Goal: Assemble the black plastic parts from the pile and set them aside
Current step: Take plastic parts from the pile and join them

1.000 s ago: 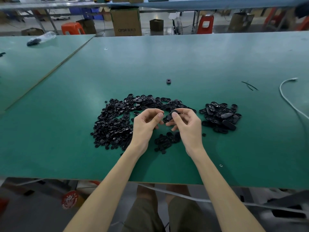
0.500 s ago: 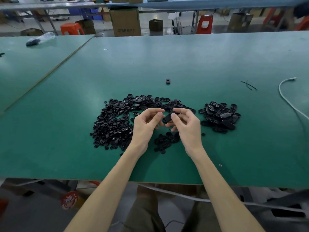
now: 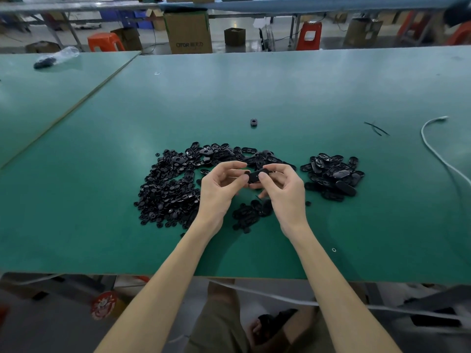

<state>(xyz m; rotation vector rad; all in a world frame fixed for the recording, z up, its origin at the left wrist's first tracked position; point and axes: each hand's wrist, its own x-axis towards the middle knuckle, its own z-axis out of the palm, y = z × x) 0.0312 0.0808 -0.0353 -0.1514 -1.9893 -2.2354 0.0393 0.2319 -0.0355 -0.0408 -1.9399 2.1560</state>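
Note:
A big pile of small black plastic parts (image 3: 170, 189) spreads over the green table (image 3: 280, 93) left of my hands. A smaller heap of oval black parts (image 3: 334, 174) lies to the right. Between my hands, just above the table, I hold a black oval part (image 3: 256, 176). My right hand (image 3: 285, 192) pinches it with thumb and fingers. My left hand (image 3: 219, 189) has its thumb and fingertips at the part's left end. A few more black parts (image 3: 251, 212) lie under my hands.
One single black part (image 3: 253, 122) lies farther back on the table. A white cable (image 3: 438, 151) curves along the right side, with thin black strips (image 3: 377, 128) near it. A clear bag (image 3: 56, 57) lies on the neighbouring table. Boxes and red stools stand behind.
My two hands have drawn slightly closer around the black part, and the left thumb now touches its end. The piles are unchanged.

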